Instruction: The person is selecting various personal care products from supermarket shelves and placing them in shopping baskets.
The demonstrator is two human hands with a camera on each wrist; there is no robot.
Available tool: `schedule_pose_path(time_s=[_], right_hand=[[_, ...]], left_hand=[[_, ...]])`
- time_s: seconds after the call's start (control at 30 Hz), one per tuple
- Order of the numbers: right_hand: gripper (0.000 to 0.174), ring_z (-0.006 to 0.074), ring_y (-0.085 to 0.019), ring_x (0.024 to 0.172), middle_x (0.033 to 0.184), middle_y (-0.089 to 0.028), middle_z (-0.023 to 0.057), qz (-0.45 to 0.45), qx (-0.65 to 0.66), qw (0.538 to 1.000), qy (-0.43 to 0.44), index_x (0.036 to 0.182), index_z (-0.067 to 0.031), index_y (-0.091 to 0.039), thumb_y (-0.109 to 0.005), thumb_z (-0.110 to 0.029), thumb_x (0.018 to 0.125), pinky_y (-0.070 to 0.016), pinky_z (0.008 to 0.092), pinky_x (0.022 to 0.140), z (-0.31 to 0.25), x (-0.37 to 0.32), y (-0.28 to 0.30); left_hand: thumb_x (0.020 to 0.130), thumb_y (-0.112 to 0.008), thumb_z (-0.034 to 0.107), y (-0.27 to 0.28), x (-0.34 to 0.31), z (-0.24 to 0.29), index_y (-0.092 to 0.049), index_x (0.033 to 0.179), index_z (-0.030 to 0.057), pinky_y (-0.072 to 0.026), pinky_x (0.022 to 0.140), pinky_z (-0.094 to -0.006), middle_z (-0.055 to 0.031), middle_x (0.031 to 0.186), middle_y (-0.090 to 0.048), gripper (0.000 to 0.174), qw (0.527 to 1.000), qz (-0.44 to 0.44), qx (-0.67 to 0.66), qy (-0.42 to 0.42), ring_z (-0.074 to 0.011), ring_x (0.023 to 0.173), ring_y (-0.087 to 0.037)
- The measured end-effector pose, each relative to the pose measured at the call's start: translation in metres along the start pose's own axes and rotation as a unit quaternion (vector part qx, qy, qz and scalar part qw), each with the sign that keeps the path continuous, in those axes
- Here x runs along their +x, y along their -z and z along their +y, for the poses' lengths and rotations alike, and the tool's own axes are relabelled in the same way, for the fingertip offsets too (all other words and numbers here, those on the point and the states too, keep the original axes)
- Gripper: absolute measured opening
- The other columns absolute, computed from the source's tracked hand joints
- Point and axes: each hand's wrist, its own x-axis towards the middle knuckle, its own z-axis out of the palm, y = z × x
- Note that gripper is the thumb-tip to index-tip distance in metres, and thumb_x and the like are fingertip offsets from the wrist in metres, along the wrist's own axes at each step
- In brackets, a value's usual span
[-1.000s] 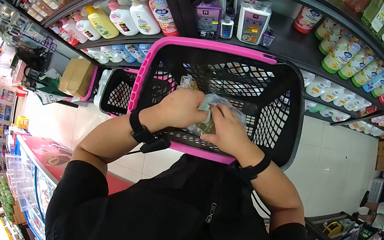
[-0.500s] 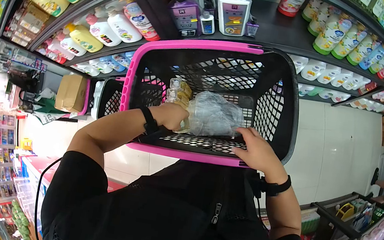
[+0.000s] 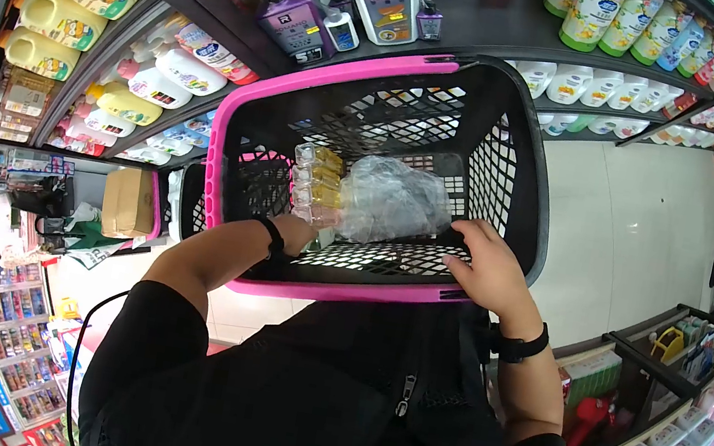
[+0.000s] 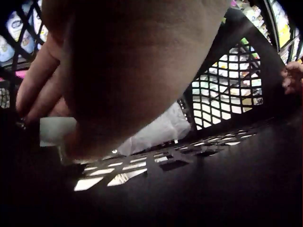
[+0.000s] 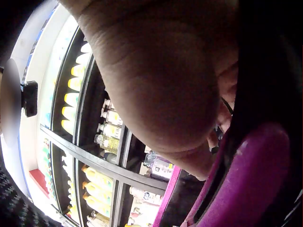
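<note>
A black mesh shopping basket (image 3: 369, 295) with a pink rim stands before me. Inside, at the left, small clear bottles (image 3: 318, 175) with yellowish contents stand in a row. Beside them lies a crumpled clear plastic bag (image 3: 398, 201). My left hand (image 3: 292, 233) reaches in at the near end of the row. Its fingers and thumb pinch a small bottle (image 4: 57, 131), mostly hidden, whose pale side shows in the left wrist view. My right hand (image 3: 494, 268) is at the near right rim, fingers extended and thumb apart, fingertips close to the bag.
Shelves of yellow jugs (image 3: 58, 17), pump bottles and white bottles (image 3: 566, 83) line the far side. A purple box (image 3: 294, 31) sits on the shelf behind the basket. To the left is a cardboard box (image 3: 127, 203); at the lower right, a display rack (image 3: 652, 363).
Both hands have parted from the bag, the left moving to the bottle row and the right to the near right rim. The bag and bottles are now exposed. The head view has turned.
</note>
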Motion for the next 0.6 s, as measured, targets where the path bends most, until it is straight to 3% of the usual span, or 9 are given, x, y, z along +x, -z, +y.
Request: schedule_pose_path(time_s=[0.43, 0.53, 0.6], right_hand=[[0.039, 0.0384, -0.061, 0.103, 0.112, -0.062, 0.0193, 0.017, -0.009, 0.999, -0.031, 0.118, -0.0024, -0.059, -0.071, -0.019, 0.084, -0.0505, 0.0433, 0.088, 0.002, 0.000, -0.005], [0.039, 0.0388, -0.062, 0.102, 0.110, -0.063, 0.0196, 0.007, -0.017, 0.999, -0.044, 0.117, -0.0023, -0.059, -0.071, -0.019, 0.084, -0.0509, 0.0433, 0.088, 0.001, 0.001, -0.004], [0.039, 0.0390, -0.062, 0.102, 0.109, -0.064, 0.0198, 0.031, -0.048, 0.998, 0.011, 0.117, -0.0031, -0.060, -0.072, -0.020, 0.083, -0.0510, 0.0441, 0.088, 0.006, -0.003, -0.006]], left_hand=[[0.086, -0.062, 0.016, -0.009, 0.021, 0.003, -0.057, 0.127, 0.0031, -0.0548, 0.079, -0.0490, -0.0212, 0.103, -0.070, 0.043, 1.000, 0.010, 0.007, 0.019, -0.0390, 0.099, -0.068], [0.087, -0.056, 0.012, -0.014, 0.022, 0.007, -0.043, 0.141, 0.0094, -0.0543, 0.080, -0.0496, -0.0245, 0.104, -0.068, 0.056, 0.996, 0.041, -0.073, 0.032, -0.0398, 0.099, -0.067], [0.089, -0.053, 0.014, -0.025, 0.029, 0.006, -0.029, 0.151, 0.0184, -0.0533, 0.082, -0.0497, -0.0268, 0.107, -0.067, 0.066, 0.992, 0.057, -0.110, 0.039, -0.0404, 0.100, -0.067]])
